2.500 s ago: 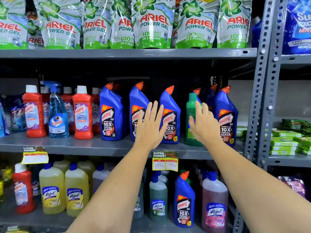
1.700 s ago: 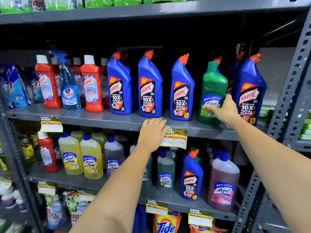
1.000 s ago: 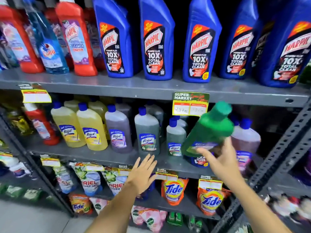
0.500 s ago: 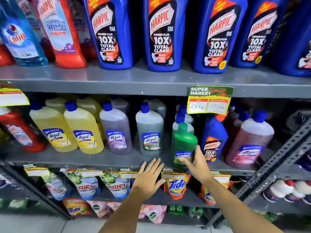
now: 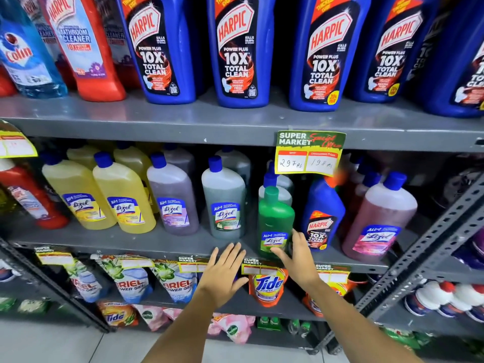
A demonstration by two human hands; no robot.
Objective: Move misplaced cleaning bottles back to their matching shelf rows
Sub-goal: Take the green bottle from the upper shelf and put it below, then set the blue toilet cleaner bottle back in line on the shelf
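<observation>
One opaque green plastic Lizol bottle (image 5: pixel 275 221) stands upright at the front edge of the grey metal lower shelf (image 5: pixel 157 246).
Head view: right hand (image 5: pixel 296 258) spread, fingertips at its label, not grasping; left hand (image 5: pixel 222 271) spread, empty. Judged full, heavy, rigid, slick; grip the waist.

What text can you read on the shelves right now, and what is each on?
"HARPIC POWER PLUS 10X TOTAL CLEAN": blue bottles, top row.
"HARPIC BATHROOM CLEANER": red bottle.
"Colin": spray bottle.
"Lizol": green bottle and its neighbours.
"HARPIC 10X": blue bottle in the Lizol row.
"SUPER MARKET", "297 Rs", "198 Rs": price tag.
"Tide": orange pouch.
"ARIEL POWER GEL": pouches.
Small print: blurred.
</observation>
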